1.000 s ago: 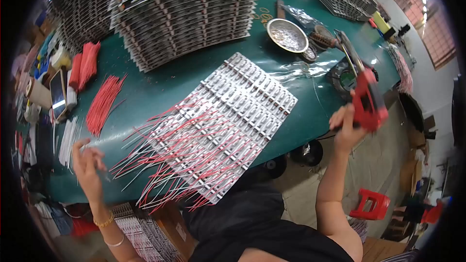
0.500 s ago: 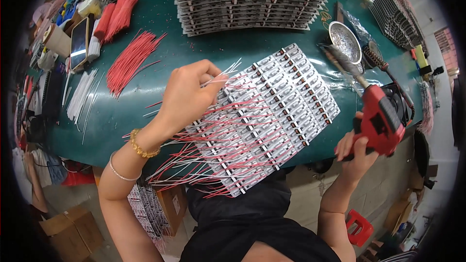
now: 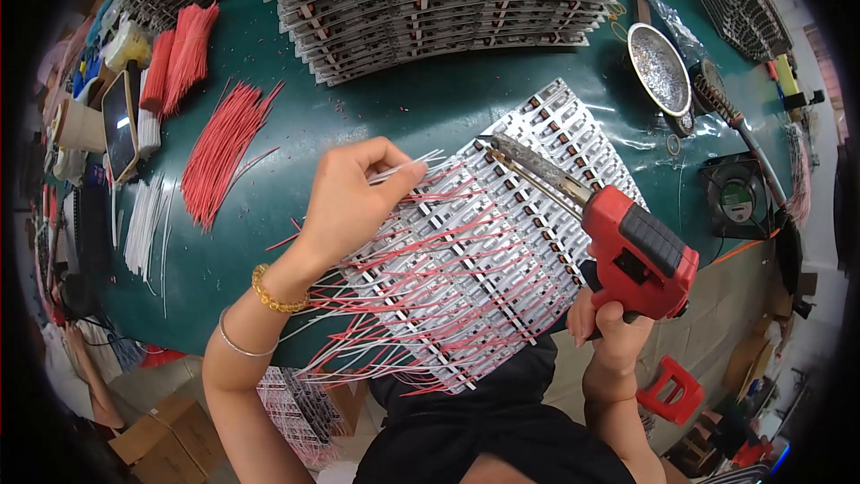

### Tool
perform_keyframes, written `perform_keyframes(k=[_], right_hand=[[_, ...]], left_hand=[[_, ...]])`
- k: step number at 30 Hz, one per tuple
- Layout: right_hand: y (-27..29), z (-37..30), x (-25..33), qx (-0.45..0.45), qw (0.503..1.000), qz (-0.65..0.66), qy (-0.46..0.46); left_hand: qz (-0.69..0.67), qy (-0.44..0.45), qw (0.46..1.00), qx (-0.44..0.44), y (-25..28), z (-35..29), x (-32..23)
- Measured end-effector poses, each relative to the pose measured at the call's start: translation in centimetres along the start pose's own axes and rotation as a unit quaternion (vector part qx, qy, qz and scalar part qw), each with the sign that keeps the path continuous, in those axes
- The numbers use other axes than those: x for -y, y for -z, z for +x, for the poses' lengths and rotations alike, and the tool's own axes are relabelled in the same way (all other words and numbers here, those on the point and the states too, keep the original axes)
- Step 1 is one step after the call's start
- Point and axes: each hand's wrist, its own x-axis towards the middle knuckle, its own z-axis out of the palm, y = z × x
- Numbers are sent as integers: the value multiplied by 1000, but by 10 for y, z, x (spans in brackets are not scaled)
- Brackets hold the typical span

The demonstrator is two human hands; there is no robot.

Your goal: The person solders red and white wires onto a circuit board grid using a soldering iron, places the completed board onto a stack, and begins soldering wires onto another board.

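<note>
A panel of small circuit boards [image 3: 515,255] lies tilted at the table's front edge, with red and white wires fanning out from its left side. Over its upper left edge, my left hand [image 3: 358,197] pinches a few thin white wires [image 3: 434,157] between thumb and fingers. My right hand [image 3: 618,333] grips a red and black soldering gun [image 3: 643,255] by its handle. The gun's tip points left, over the upper part of the panel near the pinched wires; whether it touches the board I cannot tell.
Loose red wires [image 3: 219,157] and white wires [image 3: 143,229] lie at left beside a phone [image 3: 118,116]. A tall stack of panels [image 3: 430,9] stands at the back. At right are a metal bowl [image 3: 658,67], a brush [image 3: 717,94] and a small black fan [image 3: 739,197].
The soldering gun has swung left from beside the bowl, its tip now over the panel. My left hand still pinches white wires, slightly lower in the picture. The whole view has shifted.
</note>
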Motion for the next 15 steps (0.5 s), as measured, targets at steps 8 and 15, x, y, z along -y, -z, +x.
perform_keyframes(k=[8, 15], right_hand=[[-6, 2, -4, 9, 1000, -3, -29], [-11, 0, 1, -15, 997, -37, -63]], left_hand=[[-8, -26, 1000, -15, -3, -1, 7], [23, -58, 998, -25, -2, -1, 4]])
